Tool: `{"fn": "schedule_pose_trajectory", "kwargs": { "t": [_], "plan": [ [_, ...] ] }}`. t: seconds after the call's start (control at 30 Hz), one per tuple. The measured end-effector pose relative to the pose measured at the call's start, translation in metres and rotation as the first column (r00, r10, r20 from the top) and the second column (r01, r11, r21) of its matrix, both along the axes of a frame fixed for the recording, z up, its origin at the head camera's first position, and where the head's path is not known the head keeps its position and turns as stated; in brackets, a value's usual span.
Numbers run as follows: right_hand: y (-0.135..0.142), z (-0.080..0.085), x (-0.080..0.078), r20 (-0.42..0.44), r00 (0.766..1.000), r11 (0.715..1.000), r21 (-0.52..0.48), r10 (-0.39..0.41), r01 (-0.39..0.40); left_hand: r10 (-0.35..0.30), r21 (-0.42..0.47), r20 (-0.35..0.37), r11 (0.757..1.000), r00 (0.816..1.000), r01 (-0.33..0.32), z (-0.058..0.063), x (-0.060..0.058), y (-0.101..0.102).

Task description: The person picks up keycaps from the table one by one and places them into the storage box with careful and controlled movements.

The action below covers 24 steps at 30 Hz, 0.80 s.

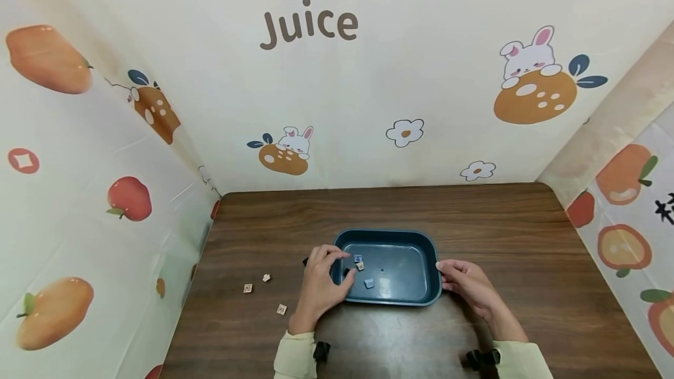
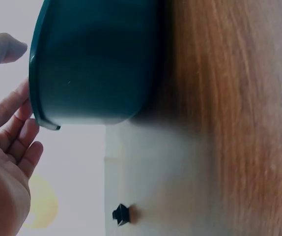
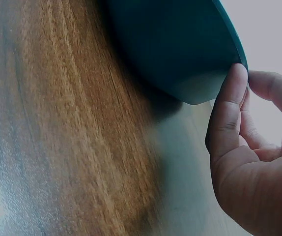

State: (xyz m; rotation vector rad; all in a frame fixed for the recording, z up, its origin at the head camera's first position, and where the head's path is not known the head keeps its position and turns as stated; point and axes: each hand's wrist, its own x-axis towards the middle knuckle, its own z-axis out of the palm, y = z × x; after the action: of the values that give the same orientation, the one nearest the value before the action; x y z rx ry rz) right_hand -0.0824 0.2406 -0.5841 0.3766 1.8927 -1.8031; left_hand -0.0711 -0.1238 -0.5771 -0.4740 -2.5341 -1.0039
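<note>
A dark blue-green plastic tray (image 1: 402,296) sits on the wooden table. Inside it lie several small square pieces: a blue one (image 1: 358,258), a beige one (image 1: 360,266), a light blue one (image 1: 369,283) and a black one (image 1: 346,272). My left hand (image 1: 320,285) reaches over the tray's left end, thumb and fingers spread apart, the black piece showing between them. In the left wrist view its fingers (image 2: 15,130) are at the tray's rim. My right hand (image 1: 471,286) pinches the rim at the right end between thumb and fingers.
Left of the tray lie beige pieces on the table: one (image 1: 248,288), a second (image 1: 281,309) and a whitish one (image 1: 266,278). A black piece (image 2: 121,215) stands beyond my left hand. Printed fabric (image 1: 337,86) walls the table's back and sides.
</note>
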Motion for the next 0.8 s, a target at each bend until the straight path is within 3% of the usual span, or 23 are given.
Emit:
{"fn": "schedule_pose_trajectory", "kwargs": {
  "t": [0.37,0.8],
  "plan": [
    [0.001,0.002,0.0,-0.011,1.0,1.0,-0.02,0.016,-0.016,0.081,0.006,0.01,0.997,0.997,-0.081,0.002,0.008,-0.024],
    [0.008,0.01,-0.006,0.001,0.997,0.996,-0.031,0.08,-0.08,0.21,-0.027,0.039,0.978,0.977,-0.209,-0.014,0.036,-0.063]
  ]
}}
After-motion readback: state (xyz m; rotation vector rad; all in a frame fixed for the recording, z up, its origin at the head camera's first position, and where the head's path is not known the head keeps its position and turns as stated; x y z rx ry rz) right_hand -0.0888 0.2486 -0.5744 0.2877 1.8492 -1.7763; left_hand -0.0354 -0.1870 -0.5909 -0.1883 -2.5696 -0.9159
